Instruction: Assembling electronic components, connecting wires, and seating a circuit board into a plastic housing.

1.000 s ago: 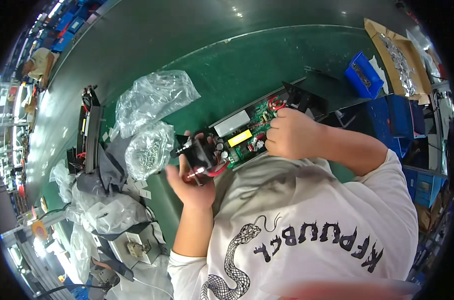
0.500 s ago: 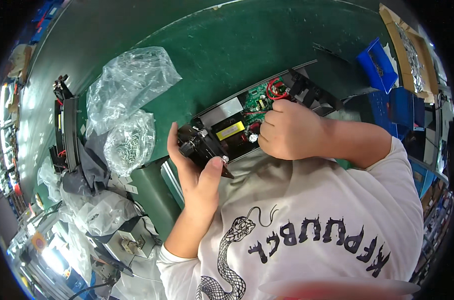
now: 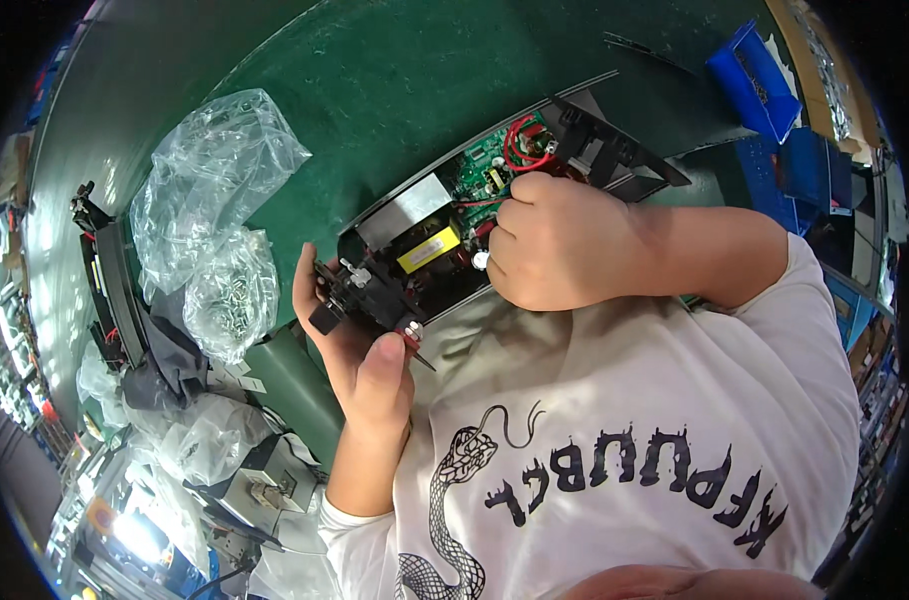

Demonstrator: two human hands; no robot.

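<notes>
Held at one end, worked over at the middle

At the far left, a long black metal unit with red wires [image 3: 114, 290] stands on the green tabletop [image 3: 374, 100], well apart from your hands, which keeps it out of your arms' way; right of it sit a crumpled clear plastic bag [image 3: 209, 155] and, touching it, a clear plastic bag of small metal pieces [image 3: 232, 300], near enough for an easy reach.

Your left hand [image 3: 359, 360] is clamped on the black plastic end piece [image 3: 374, 300], thumb on the side nearest you and fingers around its outer side; that grip likely steadies it against the left end of the open black metal case [image 3: 459, 163], though I cannot tell whether the two are joined; the case lies slantwise before your shirt, its open side up, so the green circuit board [image 3: 479, 172] and yellow-labelled block [image 3: 429, 249] stay exposed.

Your right hand [image 3: 564, 245] curls over the case's near wall, its fingertips hidden; I cannot tell whether they are together or grip anything; beyond it, the looped red wires [image 3: 514, 150] sit beside the black plastic end panel [image 3: 614, 150], tilted outward; farther right, the blue plastic bin [image 3: 759, 85] keeps small parts contained.
</notes>
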